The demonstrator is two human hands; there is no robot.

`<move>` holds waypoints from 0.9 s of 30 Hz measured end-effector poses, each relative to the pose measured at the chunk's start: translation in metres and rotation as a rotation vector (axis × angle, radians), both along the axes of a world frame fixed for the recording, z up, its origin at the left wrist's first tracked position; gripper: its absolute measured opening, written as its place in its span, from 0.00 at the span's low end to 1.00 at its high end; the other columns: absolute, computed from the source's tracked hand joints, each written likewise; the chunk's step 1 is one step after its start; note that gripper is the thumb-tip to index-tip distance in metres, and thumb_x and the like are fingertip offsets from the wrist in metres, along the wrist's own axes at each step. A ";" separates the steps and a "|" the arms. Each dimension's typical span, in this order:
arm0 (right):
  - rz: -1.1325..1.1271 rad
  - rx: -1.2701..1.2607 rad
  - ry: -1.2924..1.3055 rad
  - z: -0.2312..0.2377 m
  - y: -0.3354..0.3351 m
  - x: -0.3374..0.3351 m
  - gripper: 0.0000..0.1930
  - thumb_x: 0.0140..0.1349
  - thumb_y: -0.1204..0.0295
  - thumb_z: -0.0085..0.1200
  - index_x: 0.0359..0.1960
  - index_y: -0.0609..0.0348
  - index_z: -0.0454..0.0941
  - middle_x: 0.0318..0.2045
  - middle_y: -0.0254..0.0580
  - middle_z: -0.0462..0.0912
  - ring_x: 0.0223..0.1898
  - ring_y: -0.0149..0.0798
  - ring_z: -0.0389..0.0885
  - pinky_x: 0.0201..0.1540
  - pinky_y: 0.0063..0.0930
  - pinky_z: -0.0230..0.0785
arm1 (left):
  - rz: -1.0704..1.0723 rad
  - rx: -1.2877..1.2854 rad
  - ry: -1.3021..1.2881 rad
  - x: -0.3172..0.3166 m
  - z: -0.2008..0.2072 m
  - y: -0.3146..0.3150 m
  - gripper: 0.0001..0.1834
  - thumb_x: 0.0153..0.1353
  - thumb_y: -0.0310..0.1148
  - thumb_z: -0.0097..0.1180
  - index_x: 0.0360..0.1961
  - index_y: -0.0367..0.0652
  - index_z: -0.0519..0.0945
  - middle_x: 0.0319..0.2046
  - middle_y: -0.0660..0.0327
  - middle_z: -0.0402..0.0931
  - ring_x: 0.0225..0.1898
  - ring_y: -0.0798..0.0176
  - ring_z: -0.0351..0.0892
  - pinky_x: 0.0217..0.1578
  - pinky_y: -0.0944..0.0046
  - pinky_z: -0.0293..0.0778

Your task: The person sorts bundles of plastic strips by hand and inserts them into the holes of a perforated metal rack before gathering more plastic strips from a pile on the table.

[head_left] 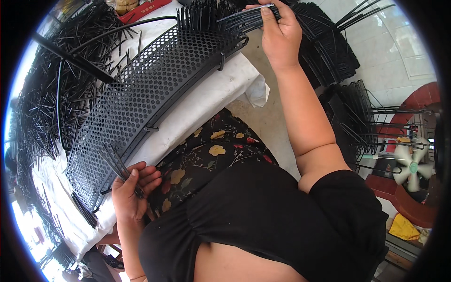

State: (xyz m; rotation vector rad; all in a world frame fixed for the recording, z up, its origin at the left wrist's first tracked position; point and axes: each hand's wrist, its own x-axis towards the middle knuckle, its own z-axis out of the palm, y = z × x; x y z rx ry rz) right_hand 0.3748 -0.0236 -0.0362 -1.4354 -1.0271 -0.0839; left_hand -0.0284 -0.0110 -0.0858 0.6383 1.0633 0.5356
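Observation:
A long, curved black panel (136,89) full of round holes lies in front of me on a white-covered table (230,80). Many thin black sticks (197,19) stand upright in its far end. My right hand (282,35) is raised beside that end, pinching a bundle of thin black sticks (239,16) between thumb and fingers. By the panel's near end, my left hand (131,190) is palm up with the fingers curled. Several more black sticks (112,160) rest in it under the thumb, their tips over the panel.
A large heap of loose black sticks (42,103) covers the left side. A red object (143,10) lies at the far edge. Black bristly panels (324,47) and wire racks (357,113) stand to the right, near a fan (413,168) and a yellow cloth (404,228).

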 end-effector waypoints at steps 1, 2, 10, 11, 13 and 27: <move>-0.002 -0.009 0.006 0.000 0.000 0.001 0.08 0.69 0.77 0.45 0.45 0.66 0.75 0.37 0.40 0.83 0.38 0.30 0.80 0.45 0.23 0.72 | 0.001 0.001 -0.002 0.001 0.000 0.001 0.15 0.67 0.29 0.49 0.48 0.26 0.72 0.38 0.43 0.79 0.39 0.48 0.84 0.39 0.55 0.84; -0.001 -0.020 0.012 0.000 0.001 0.000 0.08 0.70 0.77 0.44 0.45 0.66 0.75 0.37 0.40 0.83 0.38 0.30 0.80 0.45 0.23 0.72 | 0.001 0.001 0.000 0.001 0.000 0.001 0.15 0.67 0.29 0.49 0.48 0.26 0.72 0.38 0.43 0.79 0.39 0.48 0.84 0.39 0.55 0.84; 0.034 0.036 0.069 -0.001 0.003 0.002 0.09 0.70 0.76 0.44 0.45 0.67 0.74 0.36 0.42 0.83 0.38 0.31 0.80 0.44 0.23 0.72 | 0.001 -0.009 0.016 0.004 -0.001 0.003 0.14 0.67 0.28 0.48 0.48 0.26 0.72 0.38 0.43 0.79 0.39 0.47 0.84 0.39 0.55 0.84; 0.018 0.008 0.051 0.000 0.003 0.000 0.09 0.70 0.76 0.44 0.45 0.67 0.74 0.36 0.43 0.83 0.37 0.31 0.81 0.44 0.23 0.72 | 0.002 -0.008 0.018 0.003 -0.001 0.003 0.14 0.67 0.28 0.48 0.48 0.26 0.72 0.38 0.43 0.79 0.39 0.47 0.84 0.39 0.55 0.84; 0.012 -0.046 0.037 0.001 0.001 -0.002 0.08 0.70 0.76 0.44 0.45 0.67 0.74 0.37 0.43 0.83 0.38 0.31 0.81 0.44 0.23 0.72 | 0.003 -0.010 0.014 0.002 -0.001 0.002 0.14 0.67 0.28 0.48 0.48 0.26 0.72 0.38 0.43 0.79 0.39 0.47 0.84 0.39 0.55 0.84; 0.122 -0.025 0.010 -0.007 0.004 0.003 0.08 0.71 0.76 0.44 0.45 0.66 0.73 0.38 0.44 0.83 0.40 0.34 0.82 0.46 0.25 0.73 | 0.003 0.003 0.007 0.003 -0.004 0.004 0.14 0.67 0.28 0.48 0.47 0.26 0.72 0.38 0.42 0.79 0.39 0.47 0.83 0.39 0.55 0.84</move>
